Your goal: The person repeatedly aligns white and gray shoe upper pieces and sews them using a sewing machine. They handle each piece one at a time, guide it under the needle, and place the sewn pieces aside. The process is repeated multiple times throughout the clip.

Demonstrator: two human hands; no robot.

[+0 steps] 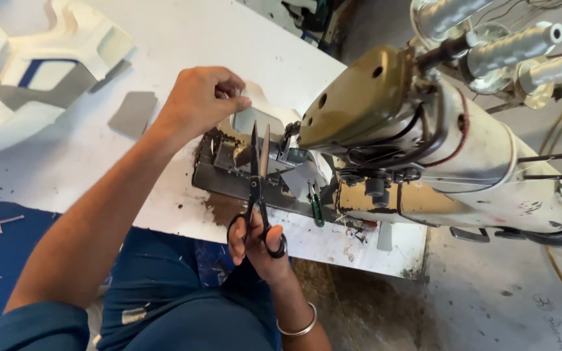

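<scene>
Scissors (pixel 257 188) with black handles sit in my right hand (pixel 255 244). My fingers go through the two loops and close around them. The blades are open a little and point up, away from me. The tips are near my left hand (pixel 200 101).

My left hand is shut in a pinch. It holds the edge of a pale piece of material (pixel 255 117). That piece lies on the flat bed of the sewing machine (pixel 424 149), just above the blade tips. I cannot tell if the blades touch the piece.

Under the blades is the dark metal plate (pixel 229 179) of the machine. It looks dirty, with dark bits on it. A small tool with a green handle (pixel 317 208) lies on the plate, just right of the scissors.

The machine is big and cream colored, with a brownish end. Shiny thread spools (pixel 515 45) stick out at the top right.

All of this rests on a white table (pixel 164 39). A small grey piece (pixel 133 114) lies on the table, left of my left hand. White molded foam shapes (pixel 47 45) sit at the far left corner.

A silver bangle (pixel 297 325) is on my right wrist. My blue trousers (pixel 164 299) show below the table edge.
</scene>
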